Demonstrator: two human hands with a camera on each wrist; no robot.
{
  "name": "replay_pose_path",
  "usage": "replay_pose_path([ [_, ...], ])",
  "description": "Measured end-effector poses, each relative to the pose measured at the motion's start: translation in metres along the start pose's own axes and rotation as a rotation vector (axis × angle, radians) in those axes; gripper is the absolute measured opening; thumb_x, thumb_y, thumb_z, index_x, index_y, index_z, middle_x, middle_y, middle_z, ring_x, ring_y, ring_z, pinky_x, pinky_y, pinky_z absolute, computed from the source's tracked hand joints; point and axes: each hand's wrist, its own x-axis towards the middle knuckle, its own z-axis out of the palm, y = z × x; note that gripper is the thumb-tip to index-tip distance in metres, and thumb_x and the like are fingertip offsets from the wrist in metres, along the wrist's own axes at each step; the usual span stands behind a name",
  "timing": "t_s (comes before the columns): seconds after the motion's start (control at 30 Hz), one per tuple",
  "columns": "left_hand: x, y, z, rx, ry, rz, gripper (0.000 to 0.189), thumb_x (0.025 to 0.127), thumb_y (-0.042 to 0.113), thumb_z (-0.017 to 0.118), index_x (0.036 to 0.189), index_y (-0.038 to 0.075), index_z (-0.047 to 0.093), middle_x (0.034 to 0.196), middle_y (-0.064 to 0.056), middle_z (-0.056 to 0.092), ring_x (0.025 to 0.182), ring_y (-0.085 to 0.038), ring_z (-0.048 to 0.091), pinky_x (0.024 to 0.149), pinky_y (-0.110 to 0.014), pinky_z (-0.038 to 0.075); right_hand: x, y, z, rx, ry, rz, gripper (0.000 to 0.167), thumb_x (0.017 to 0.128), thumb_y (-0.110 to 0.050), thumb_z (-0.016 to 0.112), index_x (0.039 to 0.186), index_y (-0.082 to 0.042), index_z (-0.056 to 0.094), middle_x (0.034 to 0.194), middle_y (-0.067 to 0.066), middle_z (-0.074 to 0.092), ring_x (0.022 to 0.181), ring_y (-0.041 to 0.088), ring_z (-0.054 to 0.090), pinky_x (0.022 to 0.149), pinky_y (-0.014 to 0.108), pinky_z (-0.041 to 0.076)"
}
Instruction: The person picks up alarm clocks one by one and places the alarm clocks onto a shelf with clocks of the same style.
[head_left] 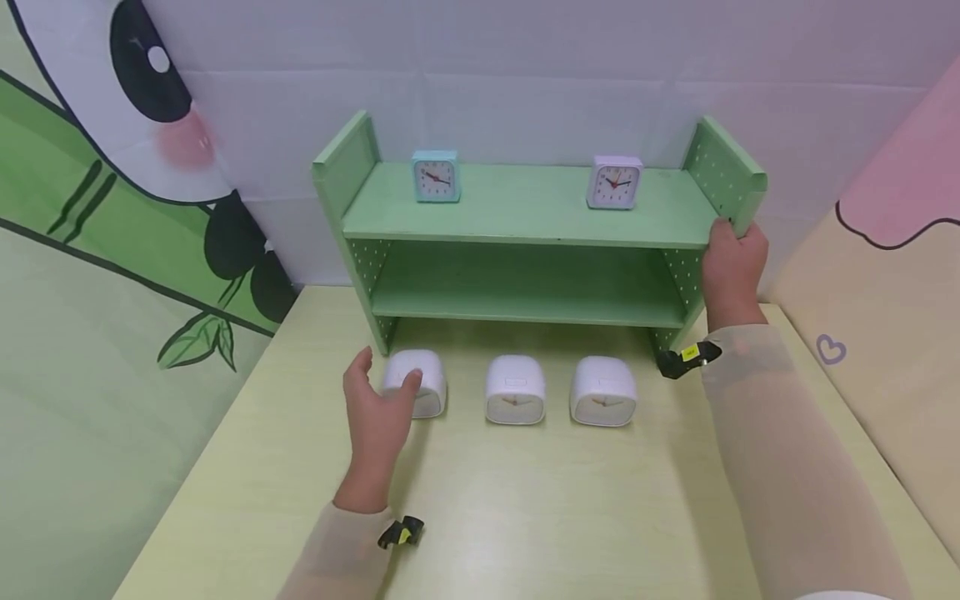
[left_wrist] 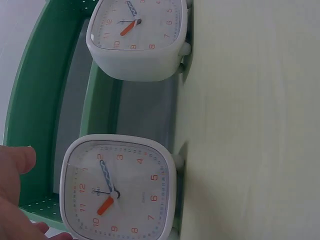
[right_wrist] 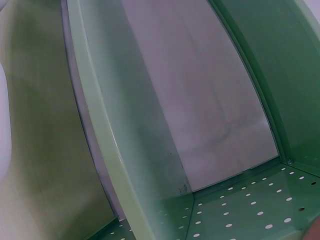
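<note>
My left hand [head_left: 378, 417], its thumb and fingers spread apart, is at the left white alarm clock [head_left: 415, 367]; the thumb overlaps that clock in the head view. The same clock fills the lower part of the left wrist view, its dial [left_wrist: 120, 192] marked with orange numerals, and fingertips show near its edge. My right hand [head_left: 733, 271] grips the front edge of the right side panel of a green two-tier shelf [head_left: 525, 312]. In the right wrist view the shelf's perforated side panel [right_wrist: 250, 210] is close by.
Two more white clocks, a middle one [head_left: 515, 387] and a right one [head_left: 603, 387], stand in front of the shelf on the pale wooden table [head_left: 525, 517]. On the top board sit a small blue clock [head_left: 437, 177] and a small purple clock [head_left: 614, 182]. A printed cloth wall [head_left: 525, 100] rises behind.
</note>
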Motion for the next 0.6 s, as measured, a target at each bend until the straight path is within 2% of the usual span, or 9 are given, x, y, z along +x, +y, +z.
replay_pose_path([
  [0.33, 0.001, -0.016, 0.015, 0.007, -0.005, -0.042, 0.100, 0.086, 0.029, 0.084, 0.160, 0.002, 0.021, 0.158, -0.021, 0.026, 0.144, -0.040, 0.030, 0.115, -0.057, 0.028, 0.001, 0.000, 0.000, -0.024, -0.014, 0.020, 0.044, 0.105, -0.034, 0.043, 0.134, -0.005, 0.060, 0.124, 0.001, 0.061, 0.109, 0.011, 0.051, 0.102, 0.027, 0.039],
  [0.6, 0.004, -0.024, 0.022, -0.018, -0.009, -0.059, 0.105, 0.083, 0.027, 0.088, 0.158, -0.001, 0.020, 0.156, -0.025, 0.023, 0.139, -0.039, 0.033, 0.114, -0.056, 0.031, 0.003, 0.001, 0.000, -0.026, -0.014, 0.025, 0.045, 0.105, -0.034, 0.043, 0.136, -0.007, 0.060, 0.126, 0.001, 0.061, 0.112, 0.012, 0.051, 0.103, 0.026, 0.038],
])
